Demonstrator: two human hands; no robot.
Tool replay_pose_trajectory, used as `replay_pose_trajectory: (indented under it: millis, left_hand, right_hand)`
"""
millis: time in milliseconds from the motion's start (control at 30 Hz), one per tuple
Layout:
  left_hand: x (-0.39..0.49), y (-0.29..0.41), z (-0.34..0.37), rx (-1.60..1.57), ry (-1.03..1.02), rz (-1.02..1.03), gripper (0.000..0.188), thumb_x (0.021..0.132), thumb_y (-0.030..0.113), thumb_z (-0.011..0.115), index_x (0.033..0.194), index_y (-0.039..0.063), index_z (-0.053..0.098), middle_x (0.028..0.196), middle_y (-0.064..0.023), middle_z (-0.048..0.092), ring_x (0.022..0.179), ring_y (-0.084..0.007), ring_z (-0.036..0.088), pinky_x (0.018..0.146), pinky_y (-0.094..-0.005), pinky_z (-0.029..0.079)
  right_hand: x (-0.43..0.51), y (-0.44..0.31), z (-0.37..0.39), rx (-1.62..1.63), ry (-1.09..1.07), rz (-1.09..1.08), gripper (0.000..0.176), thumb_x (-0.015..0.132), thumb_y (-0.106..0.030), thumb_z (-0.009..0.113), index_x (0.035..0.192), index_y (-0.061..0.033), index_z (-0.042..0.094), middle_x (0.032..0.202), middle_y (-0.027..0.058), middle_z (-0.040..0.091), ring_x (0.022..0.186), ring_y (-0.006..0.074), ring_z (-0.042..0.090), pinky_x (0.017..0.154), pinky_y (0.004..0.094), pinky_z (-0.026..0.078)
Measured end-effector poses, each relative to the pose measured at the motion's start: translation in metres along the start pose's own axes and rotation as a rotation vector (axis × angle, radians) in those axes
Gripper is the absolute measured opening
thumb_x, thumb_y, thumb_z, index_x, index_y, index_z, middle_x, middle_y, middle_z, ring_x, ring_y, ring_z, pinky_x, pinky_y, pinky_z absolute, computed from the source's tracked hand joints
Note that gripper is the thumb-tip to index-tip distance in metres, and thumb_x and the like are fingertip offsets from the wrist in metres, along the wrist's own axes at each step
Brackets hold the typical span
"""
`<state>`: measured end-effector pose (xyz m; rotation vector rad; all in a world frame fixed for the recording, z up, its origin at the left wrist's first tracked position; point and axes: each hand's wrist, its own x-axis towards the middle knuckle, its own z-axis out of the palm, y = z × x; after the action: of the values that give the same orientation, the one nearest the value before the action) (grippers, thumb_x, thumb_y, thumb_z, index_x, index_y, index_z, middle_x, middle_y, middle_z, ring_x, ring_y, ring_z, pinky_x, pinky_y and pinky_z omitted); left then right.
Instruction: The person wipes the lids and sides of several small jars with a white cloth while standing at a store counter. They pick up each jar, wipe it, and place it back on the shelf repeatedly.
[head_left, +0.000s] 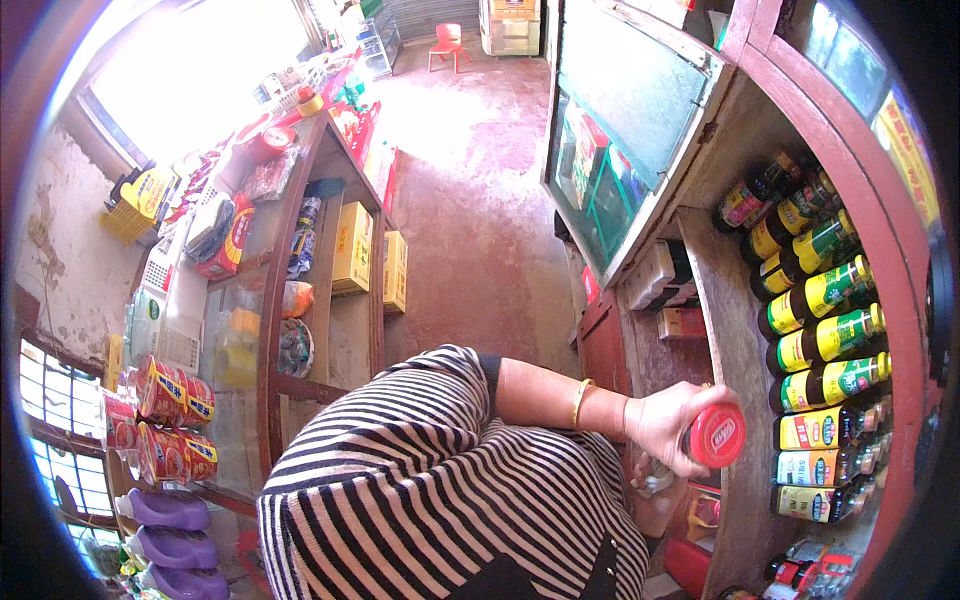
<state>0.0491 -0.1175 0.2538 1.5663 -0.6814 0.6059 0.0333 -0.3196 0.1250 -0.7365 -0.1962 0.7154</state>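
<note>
My left hand (671, 429), with a gold bangle at its wrist, grips a jar by its side. The jar's red lid (718, 436) faces the camera and bears writing; most of its body is hidden. Just below is my right hand (654, 480), partly hidden and blurred; whether it holds anything is unclear. Both hands are beside the wooden edge of a shelf (709, 337). On that shelf, right of the jar, dark sauce bottles (817, 296) with green and yellow labels stand in a row. Bottles with paler labels (810, 466) stand further along.
An open cabinet door with glass panes (630, 97) juts out ahead. Boxes (671, 277) sit in a lower compartment. On the left are a glass counter (281, 300), cartons (352, 247), red noodle tubs (176, 397) and purple jugs (176, 547). A red chair (448, 41) stands far off.
</note>
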Motion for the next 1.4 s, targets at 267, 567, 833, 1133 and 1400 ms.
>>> replay_pose_trajectory:
  millis: [267,567,833,1133,1400]
  left_hand:
    - [0.004,-0.005,-0.003,-0.246,0.2,-0.358,0.063,0.056,0.023,0.081,0.107,0.004,0.048,0.094,-0.0069,0.059,0.085,-0.0178,0.058,0.078,-0.0314,0.049]
    - [-0.008,0.004,0.002,-0.295,-0.026,-0.361,0.067,0.055,0.026,0.085,0.108,0.003,0.051,0.098,-0.0074,0.06,0.089,-0.0166,0.058,0.081,-0.0322,0.049]
    - [-0.002,-0.001,0.0,-0.336,-0.034,-0.452,0.067,0.069,0.022,0.08,0.121,0.002,0.042,0.109,-0.0098,0.054,0.104,-0.0176,0.052,0.091,-0.0331,0.044]
    - [-0.011,-0.009,-0.017,-0.34,0.122,-0.792,0.056,0.071,0.029,0.081,0.11,0.001,0.051,0.1,-0.0075,0.06,0.096,-0.0153,0.056,0.086,-0.03,0.047]
    - [-0.034,-0.021,-0.024,-0.344,0.04,-0.786,0.042,0.071,0.025,0.076,0.099,0.001,0.056,0.094,-0.0058,0.061,0.089,-0.014,0.057,0.079,-0.028,0.048]
  right_hand:
    - [0.002,-0.021,0.034,-0.546,0.428,-0.188,0.066,0.091,-0.041,0.055,0.139,-0.0005,0.033,0.13,0.0202,0.044,0.119,0.0248,0.045,0.097,0.0395,0.04]
    - [0.001,0.01,-0.002,-0.717,0.197,-0.401,0.079,0.076,-0.033,0.076,0.133,0.001,0.033,0.125,0.0149,0.046,0.111,0.0277,0.051,0.094,0.0409,0.043]
    - [0.02,-0.015,0.054,-0.699,0.186,-0.291,0.067,0.083,-0.018,0.071,0.136,-0.0022,0.034,0.131,0.0106,0.043,0.116,0.0233,0.047,0.099,0.0373,0.038]
    - [0.027,-0.025,0.073,-1.036,0.198,-0.324,0.066,0.083,-0.035,0.07,0.13,0.0013,0.04,0.125,0.0174,0.048,0.113,0.0274,0.049,0.098,0.0374,0.038]
    - [0.033,-0.039,0.08,-1.205,0.357,-0.417,0.044,0.094,-0.03,0.057,0.12,0.0048,0.051,0.111,0.0204,0.058,0.101,0.0301,0.058,0.088,0.0398,0.045]
